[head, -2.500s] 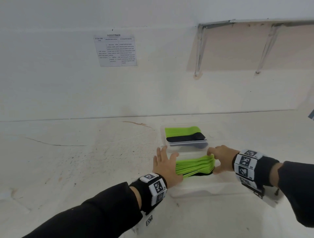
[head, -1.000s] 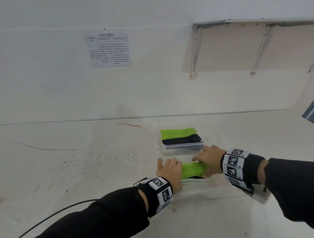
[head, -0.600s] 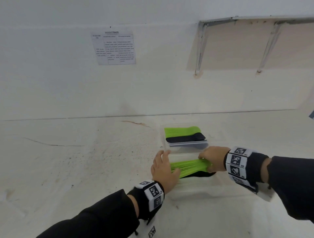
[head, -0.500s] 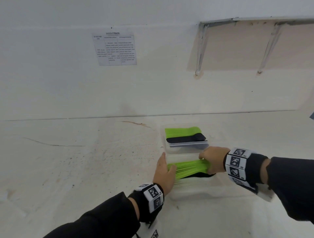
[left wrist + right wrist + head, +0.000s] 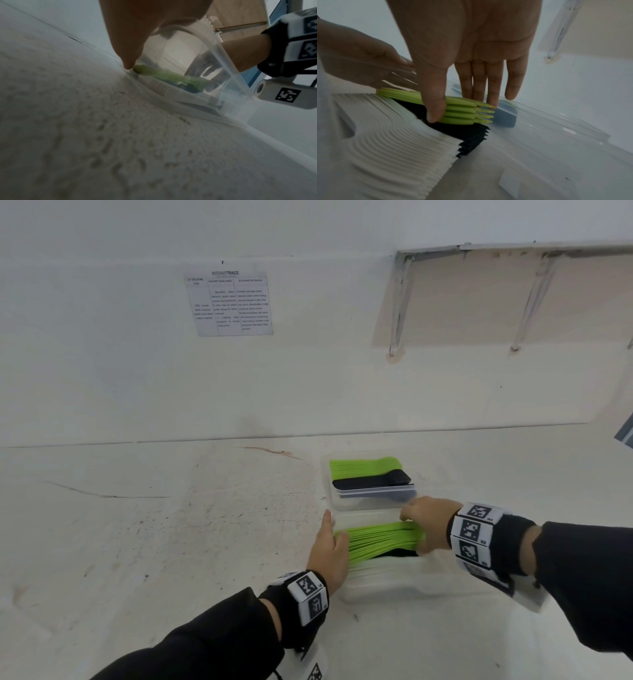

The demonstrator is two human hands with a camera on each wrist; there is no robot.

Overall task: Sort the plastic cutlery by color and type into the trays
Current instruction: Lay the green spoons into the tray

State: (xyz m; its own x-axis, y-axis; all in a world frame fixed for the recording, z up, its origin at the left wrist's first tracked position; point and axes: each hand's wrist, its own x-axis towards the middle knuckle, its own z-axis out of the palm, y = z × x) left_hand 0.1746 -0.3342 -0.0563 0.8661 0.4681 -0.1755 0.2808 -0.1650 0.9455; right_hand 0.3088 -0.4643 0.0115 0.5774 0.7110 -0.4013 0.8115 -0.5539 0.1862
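Observation:
A stack of green forks [image 5: 380,541] lies in the near clear tray [image 5: 394,594], on top of black forks [image 5: 471,134] and beside a long row of white forks [image 5: 393,135]. My right hand [image 5: 461,110] pinches the tine end of the green forks [image 5: 465,119], thumb on the near side and straight fingers on the far side. My left hand [image 5: 337,537] stands edge-on with straight fingers at the handle ends. Whether it touches the forks or the tray wall is unclear. In the left wrist view, the green forks [image 5: 163,75] show through the tray wall.
A second clear tray [image 5: 373,501] stands just behind, holding green cutlery [image 5: 363,467] and black cutlery [image 5: 373,481] side by side. A white wall with a taped paper sheet [image 5: 229,302] rises at the back. Scuffed white tabletop [image 5: 154,525] stretches to the left.
My left hand has turned from lying flat to standing edge-on at the handle ends of the green stack. The right hand has kept its hold on the tine end.

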